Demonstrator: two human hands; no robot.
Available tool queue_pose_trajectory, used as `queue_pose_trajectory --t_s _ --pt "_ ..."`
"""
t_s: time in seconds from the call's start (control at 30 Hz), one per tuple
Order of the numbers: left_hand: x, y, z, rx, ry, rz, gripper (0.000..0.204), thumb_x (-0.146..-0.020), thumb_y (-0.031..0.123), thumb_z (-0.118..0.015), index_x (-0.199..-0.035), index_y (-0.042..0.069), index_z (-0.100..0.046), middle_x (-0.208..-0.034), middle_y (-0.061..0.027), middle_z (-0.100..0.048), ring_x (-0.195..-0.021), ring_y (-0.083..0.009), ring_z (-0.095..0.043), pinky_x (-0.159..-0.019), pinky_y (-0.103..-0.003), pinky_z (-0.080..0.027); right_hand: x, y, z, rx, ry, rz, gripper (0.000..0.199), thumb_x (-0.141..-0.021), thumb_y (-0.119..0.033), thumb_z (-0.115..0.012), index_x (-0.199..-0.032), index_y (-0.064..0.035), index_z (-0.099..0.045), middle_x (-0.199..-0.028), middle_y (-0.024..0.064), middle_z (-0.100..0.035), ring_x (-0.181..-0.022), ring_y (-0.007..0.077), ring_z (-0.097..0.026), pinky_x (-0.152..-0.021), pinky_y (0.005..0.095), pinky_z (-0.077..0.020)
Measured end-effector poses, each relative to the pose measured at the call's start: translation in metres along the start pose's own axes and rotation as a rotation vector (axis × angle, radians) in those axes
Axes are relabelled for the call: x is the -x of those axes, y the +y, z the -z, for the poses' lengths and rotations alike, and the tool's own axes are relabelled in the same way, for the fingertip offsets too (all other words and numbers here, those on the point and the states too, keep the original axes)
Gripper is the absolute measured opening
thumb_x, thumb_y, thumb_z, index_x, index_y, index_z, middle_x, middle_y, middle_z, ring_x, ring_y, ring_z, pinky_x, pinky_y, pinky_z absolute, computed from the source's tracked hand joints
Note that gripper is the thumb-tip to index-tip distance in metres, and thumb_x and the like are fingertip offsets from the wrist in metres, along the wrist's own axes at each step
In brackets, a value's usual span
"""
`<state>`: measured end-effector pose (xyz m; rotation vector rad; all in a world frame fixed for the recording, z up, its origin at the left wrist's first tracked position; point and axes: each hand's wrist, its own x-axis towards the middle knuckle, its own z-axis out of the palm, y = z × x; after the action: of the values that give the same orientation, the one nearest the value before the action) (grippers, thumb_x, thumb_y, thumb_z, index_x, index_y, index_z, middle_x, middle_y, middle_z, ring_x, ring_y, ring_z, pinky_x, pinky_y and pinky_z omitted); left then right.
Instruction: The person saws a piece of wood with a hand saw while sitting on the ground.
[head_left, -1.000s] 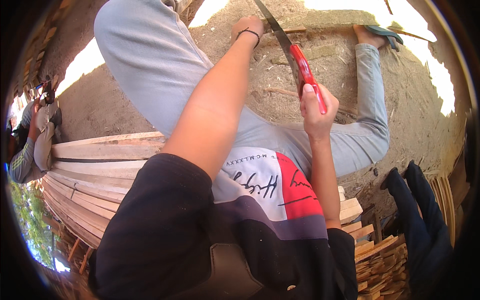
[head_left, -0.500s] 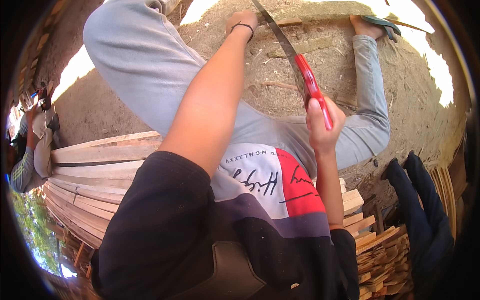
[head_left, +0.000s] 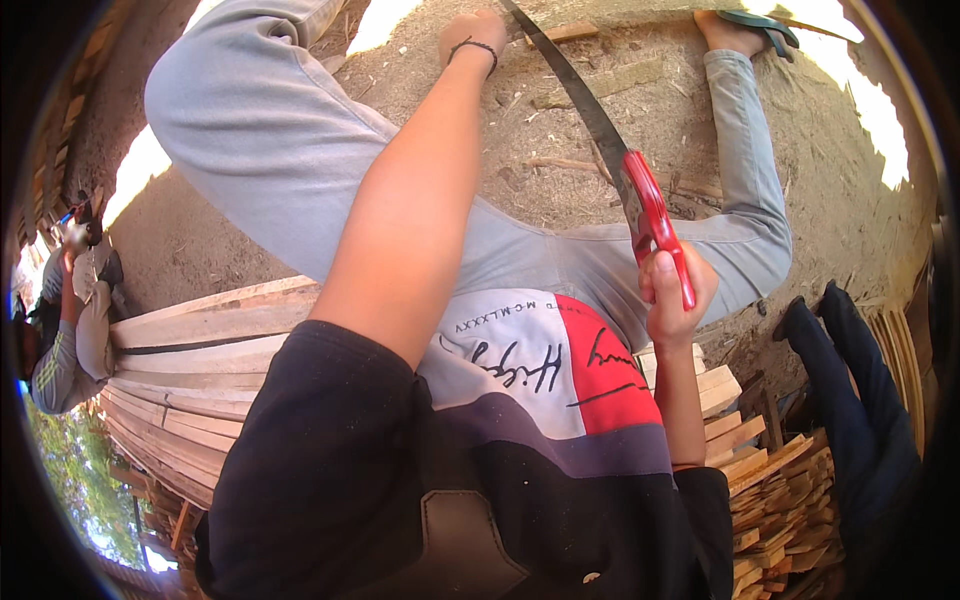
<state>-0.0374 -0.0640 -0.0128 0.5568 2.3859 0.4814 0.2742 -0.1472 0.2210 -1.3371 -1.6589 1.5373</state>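
Observation:
My right hand [head_left: 683,292] is wrapped round the red handle of a handsaw [head_left: 580,95]. The long dark blade slants away from me, up and to the left, and its far end runs out of the top of the picture. My left hand [head_left: 472,36] is stretched far forward, just left of the blade's far part, with a dark bracelet at the wrist. Its fingers look closed, but what they grip, if anything, is hidden. Whatever the blade touches is out of sight.
Wood scraps [head_left: 605,82] lie on the dirt ground. Stacked planks [head_left: 205,340] sit at my left, cut wood pieces [head_left: 785,510] at my lower right. Another person [head_left: 70,320] is at the far left; dark-trousered legs [head_left: 850,390] show at the right.
My right hand has drawn the saw back toward my body and slightly right. My left hand stays forward beside the blade, shifted only slightly in view.

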Motion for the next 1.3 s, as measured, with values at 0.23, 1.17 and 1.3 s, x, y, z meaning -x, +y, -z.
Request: queue_pose_trajectory --t_s 0.23,1.17,1.3 --pt "0.002 0.007 -0.005 -0.007 -0.053 0.054 0.058 -0.094 0.045 -0.034 -0.118 0.003 -0.067 -0.124 -0.0293 -0.059 -0.124 -0.0393 -0.054 -0.105 -0.043 -0.041 -0.082 0.020 -0.073 0.077 0.019 0.154 0.030 -0.092 -0.022 -0.063 -0.071 -0.0020 -0.058 -0.055 -0.0007 -0.045 -0.051 0.0063 -0.039 -0.047 0.0283 -0.0304" --pt "0.057 0.040 0.034 -0.018 -0.077 0.125 0.056 -0.095 0.034 -0.030 -0.111 -0.004 -0.067 -0.117 -0.0290 -0.064 -0.109 -0.0416 -0.062 -0.095 -0.048 -0.047 -0.068 0.003 -0.052 0.081 -0.011 0.104 0.032 -0.092 -0.020 -0.062 -0.066 -0.0024 -0.054 -0.053 0.0037 -0.044 -0.048 0.0108 -0.041 -0.047 0.0314 -0.0315" --pt "0.063 0.028 0.030 0.020 -0.017 0.148 0.056 -0.095 0.035 -0.031 -0.104 -0.004 -0.070 -0.110 -0.0292 -0.066 -0.105 -0.0414 -0.064 -0.092 -0.047 -0.049 -0.013 -0.001 -0.017 0.026 -0.006 0.092 0.030 -0.092 -0.021 -0.060 -0.069 -0.0023 -0.057 -0.053 0.0032 -0.043 -0.048 0.0108 -0.041 -0.047 0.0309 -0.0317"
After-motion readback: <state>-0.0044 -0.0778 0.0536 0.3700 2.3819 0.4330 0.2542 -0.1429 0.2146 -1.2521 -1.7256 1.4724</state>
